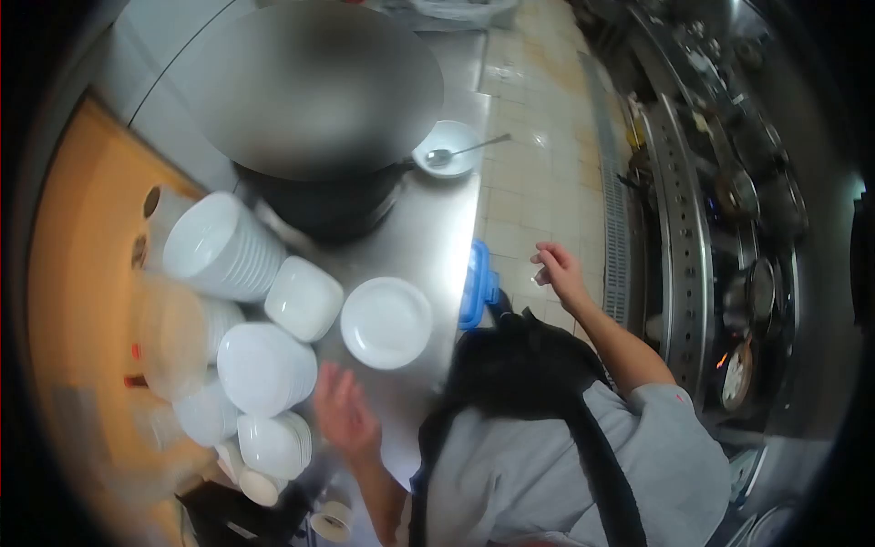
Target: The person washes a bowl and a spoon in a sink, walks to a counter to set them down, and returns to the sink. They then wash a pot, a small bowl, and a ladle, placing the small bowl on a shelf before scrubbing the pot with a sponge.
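Note:
My left hand (346, 415), blurred by motion, hovers with fingers stretched out beside the stacked white bowls (264, 367) and just below a round white plate (386, 324). Nothing shows in it. The plate lies flat on the steel counter (433, 246). Off to the right, over the tiled floor, my right hand (558, 272) hangs with its fingers loosely bent and apart. A blue-edged plastic container (478, 284) is nearest to it, at the counter's edge. A squarish white bowl (304, 299) sits left of the plate.
A large round pan-like shape (314, 87), blurred, stands at the counter's far end. Beside it is a white bowl (447, 150) with a spoon. Tall bowl stacks (219, 251) line the left wall. Across the aisle runs a stove (688, 264) with pans and a visible flame.

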`<state>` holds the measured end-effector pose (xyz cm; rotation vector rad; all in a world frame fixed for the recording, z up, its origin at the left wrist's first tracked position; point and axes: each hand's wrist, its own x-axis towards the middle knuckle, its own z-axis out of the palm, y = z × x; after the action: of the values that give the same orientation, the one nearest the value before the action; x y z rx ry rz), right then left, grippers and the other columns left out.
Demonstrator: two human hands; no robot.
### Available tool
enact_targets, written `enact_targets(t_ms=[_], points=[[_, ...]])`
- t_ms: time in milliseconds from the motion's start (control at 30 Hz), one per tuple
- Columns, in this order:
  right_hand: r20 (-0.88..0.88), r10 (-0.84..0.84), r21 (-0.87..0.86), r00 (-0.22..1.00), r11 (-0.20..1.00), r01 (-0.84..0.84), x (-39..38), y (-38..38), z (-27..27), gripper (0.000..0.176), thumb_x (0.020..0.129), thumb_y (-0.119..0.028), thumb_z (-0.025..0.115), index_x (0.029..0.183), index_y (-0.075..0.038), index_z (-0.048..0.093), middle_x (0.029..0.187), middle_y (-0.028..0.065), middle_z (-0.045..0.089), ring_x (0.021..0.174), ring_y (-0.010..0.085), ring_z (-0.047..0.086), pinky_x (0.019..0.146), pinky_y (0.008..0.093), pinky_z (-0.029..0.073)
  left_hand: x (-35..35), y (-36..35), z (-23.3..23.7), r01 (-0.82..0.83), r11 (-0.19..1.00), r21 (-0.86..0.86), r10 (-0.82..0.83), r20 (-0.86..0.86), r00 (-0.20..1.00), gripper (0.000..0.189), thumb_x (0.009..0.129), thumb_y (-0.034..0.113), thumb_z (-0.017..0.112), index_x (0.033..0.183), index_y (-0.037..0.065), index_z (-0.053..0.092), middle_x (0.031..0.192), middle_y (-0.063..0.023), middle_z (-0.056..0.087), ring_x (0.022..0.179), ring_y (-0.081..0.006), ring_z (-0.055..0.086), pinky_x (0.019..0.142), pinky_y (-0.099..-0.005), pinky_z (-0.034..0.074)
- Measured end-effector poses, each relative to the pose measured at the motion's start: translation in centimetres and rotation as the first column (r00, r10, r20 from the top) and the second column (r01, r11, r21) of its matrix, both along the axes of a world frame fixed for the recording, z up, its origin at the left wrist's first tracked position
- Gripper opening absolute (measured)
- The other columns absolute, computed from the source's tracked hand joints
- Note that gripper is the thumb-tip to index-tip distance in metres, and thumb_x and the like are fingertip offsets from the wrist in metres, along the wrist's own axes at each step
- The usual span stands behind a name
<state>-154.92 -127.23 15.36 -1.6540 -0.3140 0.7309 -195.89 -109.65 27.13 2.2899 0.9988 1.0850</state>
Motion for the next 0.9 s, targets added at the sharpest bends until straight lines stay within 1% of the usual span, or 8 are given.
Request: enact_targets(t_ms=[67, 167, 367, 433, 533, 667, 767, 900], points=[[-0.059, -0.059, -0.015, 0.997, 0.998, 0.058, 2.5, -2.2, 0.0, 0.033, 0.104, -0.022, 0.058, 0.129, -0.001, 0.06, 0.1, 0.0069, 0.069, 0.069, 0.0117, 0.065, 0.061, 0.0259, 0.054, 5.0, -0.1, 0.6, 0.144, 0.986, -0.084, -0.144, -0.005, 0.989, 0.024, 0.093, -0.002, 0.065, 0.116, -0.001, 0.07, 0.14, -0.0242, 0.058, 0.119, -0.0345, 0.065, 0.099, -0.0414, 0.053], [-0.076, 0.055, -0.099, 0.996, 0.993, -0.062, 6.3, -5.7, -2.5, 0.034, 0.103, -0.024, 0.061, 0.129, -0.002, 0.06, 0.102, 0.0062, 0.069, 0.071, 0.012, 0.066, 0.063, 0.0265, 0.054, 12.2, -1.1, 1.7, 0.275, 0.96, -0.054, -0.278, -0.065, 0.958, 0.025, 0.093, -0.004, 0.064, 0.117, -0.001, 0.07, 0.141, -0.0244, 0.057, 0.118, -0.0352, 0.065, 0.099, -0.0414, 0.053], [-0.075, 0.296, -0.212, 0.952, 0.928, -0.305, 16.0, -12.2, -9.9, 0.041, 0.101, -0.029, 0.064, 0.128, 0.002, 0.063, 0.09, 0.0065, 0.07, 0.075, 0.0141, 0.068, 0.069, 0.0308, 0.055, 25.8, -5.4, 1.9, 0.259, 0.963, -0.078, -0.27, -0.229, 0.935, 0.032, 0.092, -0.01, 0.058, 0.12, 0.0, 0.069, 0.141, -0.0226, 0.058, 0.121, -0.0353, 0.064, 0.1, -0.0395, 0.053], [-0.013, 0.392, -0.261, 0.92, 0.887, -0.381, 20.4, -14.9, -11.4, 0.042, 0.1, -0.028, 0.064, 0.129, 0.002, 0.063, 0.092, 0.0079, 0.071, 0.077, 0.0152, 0.069, 0.071, 0.0315, 0.056, 30.0, -7.7, 2.0, 0.229, 0.962, -0.15, -0.263, -0.283, 0.922, 0.041, 0.087, -0.014, 0.053, 0.121, 0.002, 0.069, 0.141, -0.0225, 0.058, 0.123, -0.037, 0.062, 0.102, -0.0404, 0.05], [0.191, 0.401, -0.346, 0.896, 0.881, -0.321, 27.1, -17.9, -12.6, 0.042, 0.099, -0.028, 0.065, 0.129, 0.002, 0.062, 0.094, 0.009, 0.071, 0.079, 0.0156, 0.069, 0.072, 0.0317, 0.056, 35.0, -10.3, 1.5, 0.233, 0.939, -0.251, -0.312, -0.343, 0.886, 0.047, 0.082, -0.011, 0.056, 0.123, 0.007, 0.07, 0.14, -0.0208, 0.06, 0.122, -0.04, 0.06, 0.104, -0.0444, 0.048], [-0.178, 0.03, -0.188, 0.984, 0.98, -0.064, 34.6, -19.8, -12.1, 0.04, 0.101, -0.026, 0.064, 0.13, 0.001, 0.061, 0.101, 0.0081, 0.07, 0.081, 0.0152, 0.069, 0.071, 0.0288, 0.055, 41.0, -12.7, 2.7, 0.237, 0.936, -0.261, -0.325, -0.376, 0.868, 0.041, 0.085, -0.01, 0.056, 0.12, 0.004, 0.07, 0.14, -0.0221, 0.06, 0.12, -0.0386, 0.063, 0.1, -0.0392, 0.051], [-0.212, -0.026, -0.226, 0.977, 0.974, -0.023, 38.2, -18.6, -13.4, 0.04, 0.101, -0.027, 0.064, 0.131, 0.0, 0.061, 0.104, 0.0084, 0.07, 0.082, 0.0154, 0.068, 0.072, 0.0286, 0.055, 44.6, -12.2, 2.5, 0.199, 0.948, -0.248, -0.281, -0.362, 0.889, 0.036, 0.087, -0.007, 0.06, 0.12, 0.004, 0.071, 0.14, -0.0214, 0.06, 0.117, -0.0382, 0.065, 0.099, -0.0398, 0.051], [-0.213, 0.198, -0.191, 0.957, 0.952, -0.24, 40.1, -13.8, -12.9, 0.044, 0.101, -0.028, 0.064, 0.132, 0.002, 0.06, 0.104, 0.0085, 0.07, 0.084, 0.0155, 0.068, 0.074, 0.0291, 0.055, 50.7, -9.5, 1.1, 0.189, 0.95, -0.25, -0.261, -0.297, 0.919, 0.031, 0.087, -0.002, 0.064, 0.116, 0.006, 0.072, 0.135, -0.0201, 0.063, 0.114, -0.0392, 0.064, 0.098, -0.0426, 0.051]])
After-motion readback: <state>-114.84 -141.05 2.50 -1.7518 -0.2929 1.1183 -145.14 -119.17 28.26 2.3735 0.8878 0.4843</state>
